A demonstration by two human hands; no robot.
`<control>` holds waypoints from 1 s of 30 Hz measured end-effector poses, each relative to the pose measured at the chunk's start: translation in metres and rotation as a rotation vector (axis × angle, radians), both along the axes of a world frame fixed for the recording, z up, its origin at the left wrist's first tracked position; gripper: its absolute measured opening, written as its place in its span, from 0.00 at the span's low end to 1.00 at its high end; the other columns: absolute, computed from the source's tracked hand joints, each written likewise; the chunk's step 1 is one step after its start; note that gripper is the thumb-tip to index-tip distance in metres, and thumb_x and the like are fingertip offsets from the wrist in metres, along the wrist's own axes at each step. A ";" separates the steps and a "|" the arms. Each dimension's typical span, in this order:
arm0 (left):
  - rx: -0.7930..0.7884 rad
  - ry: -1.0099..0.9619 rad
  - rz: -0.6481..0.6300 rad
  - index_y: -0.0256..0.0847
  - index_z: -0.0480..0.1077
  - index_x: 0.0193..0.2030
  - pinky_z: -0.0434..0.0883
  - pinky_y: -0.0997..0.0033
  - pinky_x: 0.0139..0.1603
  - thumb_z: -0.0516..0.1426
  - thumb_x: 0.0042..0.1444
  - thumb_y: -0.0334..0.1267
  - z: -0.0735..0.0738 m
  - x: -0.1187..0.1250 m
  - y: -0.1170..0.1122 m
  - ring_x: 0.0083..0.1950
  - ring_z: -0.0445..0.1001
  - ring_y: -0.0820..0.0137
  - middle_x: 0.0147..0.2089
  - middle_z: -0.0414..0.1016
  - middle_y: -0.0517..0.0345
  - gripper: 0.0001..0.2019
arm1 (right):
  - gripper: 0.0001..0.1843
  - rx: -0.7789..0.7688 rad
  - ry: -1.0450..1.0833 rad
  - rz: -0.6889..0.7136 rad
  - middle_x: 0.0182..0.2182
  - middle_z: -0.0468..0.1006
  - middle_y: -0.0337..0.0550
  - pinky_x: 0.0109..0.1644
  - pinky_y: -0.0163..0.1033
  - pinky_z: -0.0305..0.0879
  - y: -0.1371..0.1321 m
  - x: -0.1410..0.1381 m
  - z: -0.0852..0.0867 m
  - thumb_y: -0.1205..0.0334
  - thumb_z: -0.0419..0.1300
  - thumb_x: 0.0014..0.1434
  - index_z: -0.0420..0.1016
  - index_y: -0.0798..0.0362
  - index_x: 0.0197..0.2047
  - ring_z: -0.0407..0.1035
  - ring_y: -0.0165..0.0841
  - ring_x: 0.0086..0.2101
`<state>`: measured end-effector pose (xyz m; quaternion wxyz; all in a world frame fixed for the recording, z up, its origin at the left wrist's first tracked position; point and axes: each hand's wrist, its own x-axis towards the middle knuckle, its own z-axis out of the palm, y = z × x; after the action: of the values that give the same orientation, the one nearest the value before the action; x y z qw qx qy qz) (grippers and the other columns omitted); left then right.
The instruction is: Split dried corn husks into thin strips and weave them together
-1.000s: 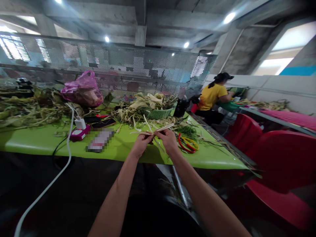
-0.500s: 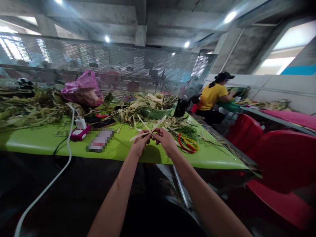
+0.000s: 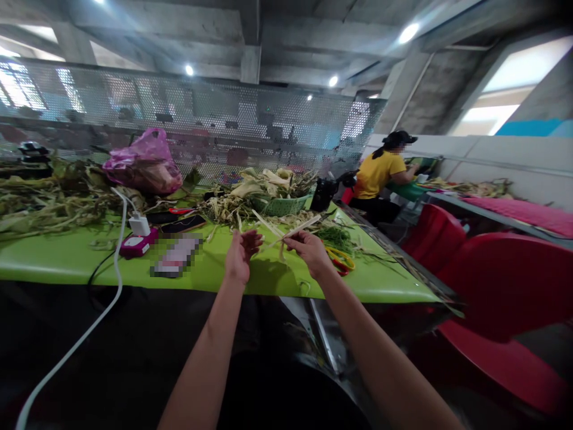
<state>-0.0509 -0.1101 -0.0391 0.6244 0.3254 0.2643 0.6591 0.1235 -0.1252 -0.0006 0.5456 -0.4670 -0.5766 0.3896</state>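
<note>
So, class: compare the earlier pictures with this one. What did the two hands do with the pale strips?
The left hand has let go of the pale strips and opened, drawing slightly leftward. The right hand still pinches them. The pink bag, green basket and green table stayed put.

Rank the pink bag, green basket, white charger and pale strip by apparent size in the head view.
1. pink bag
2. green basket
3. pale strip: long but thin, so unsure against the basket
4. white charger
</note>
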 end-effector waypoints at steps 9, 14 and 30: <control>0.334 0.537 0.086 0.39 0.76 0.34 0.65 0.71 0.40 0.59 0.49 0.39 -0.013 0.025 0.002 0.33 0.68 0.71 0.31 0.73 0.57 0.08 | 0.16 -0.027 0.036 0.034 0.21 0.72 0.36 0.23 0.33 0.45 -0.003 -0.015 -0.005 0.51 0.64 0.45 0.72 0.55 0.30 0.52 0.23 0.18; 0.316 0.542 0.051 0.40 0.75 0.41 0.64 0.71 0.40 0.56 0.52 0.37 -0.015 0.022 0.002 0.33 0.67 0.73 0.35 0.75 0.58 0.11 | 0.16 -0.027 0.200 0.013 0.21 0.71 0.36 0.21 0.33 0.40 0.003 -0.027 -0.015 0.51 0.64 0.43 0.69 0.54 0.29 0.48 0.23 0.18; 0.352 0.492 -0.039 0.38 0.71 0.36 0.63 0.73 0.39 0.57 0.51 0.42 -0.003 0.022 -0.005 0.34 0.66 0.71 0.32 0.71 0.57 0.10 | 0.14 0.029 0.048 0.085 0.24 0.73 0.37 0.22 0.31 0.50 0.000 -0.019 -0.010 0.56 0.64 0.45 0.72 0.54 0.35 0.60 0.26 0.22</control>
<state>-0.0289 -0.1148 -0.0419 0.4884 0.5835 0.2829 0.5839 0.1046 -0.1254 -0.0102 0.5489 -0.4248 -0.5882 0.4151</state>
